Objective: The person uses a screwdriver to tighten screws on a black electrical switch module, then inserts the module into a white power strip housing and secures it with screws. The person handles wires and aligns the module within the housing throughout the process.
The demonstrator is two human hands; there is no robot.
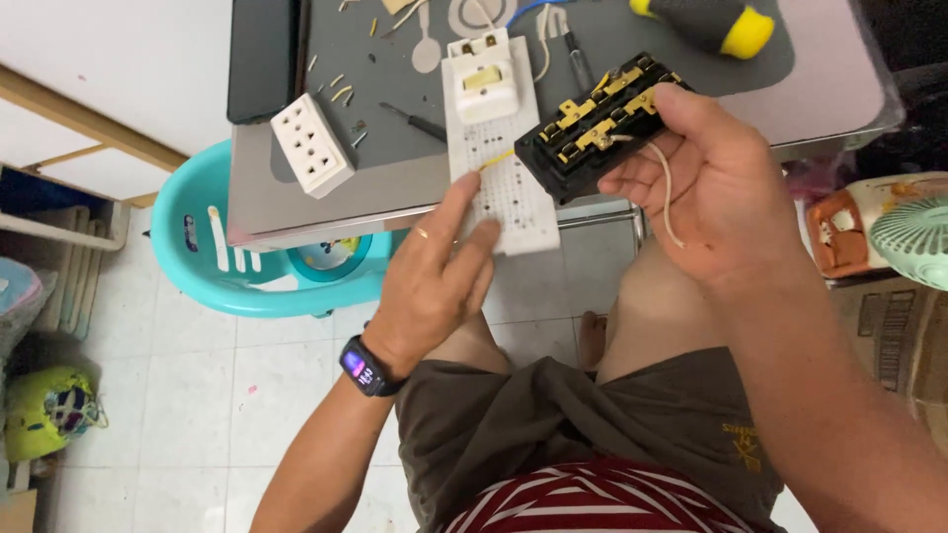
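Note:
My right hand [706, 192] grips a black socket block [592, 126] with brass contact strips, held tilted over the table's front edge. A pale wire [668, 188] hangs from it across my palm. My left hand [434, 271], with a ring and a dark wristwatch, pinches the end of a yellow wire [497, 158] that runs to the black block. Just behind my fingers lies a white perforated board [506, 188] with a white plug part [484, 79] on its far end.
A white multi-hole socket cover [312, 144] sits on the grey table [296, 197]. A small screwdriver [415, 121], wire scraps and a black-and-yellow tool handle [711, 22] lie further back. A turquoise plastic basin [197, 257] stands on the tiled floor; a small fan [913, 237] is at right.

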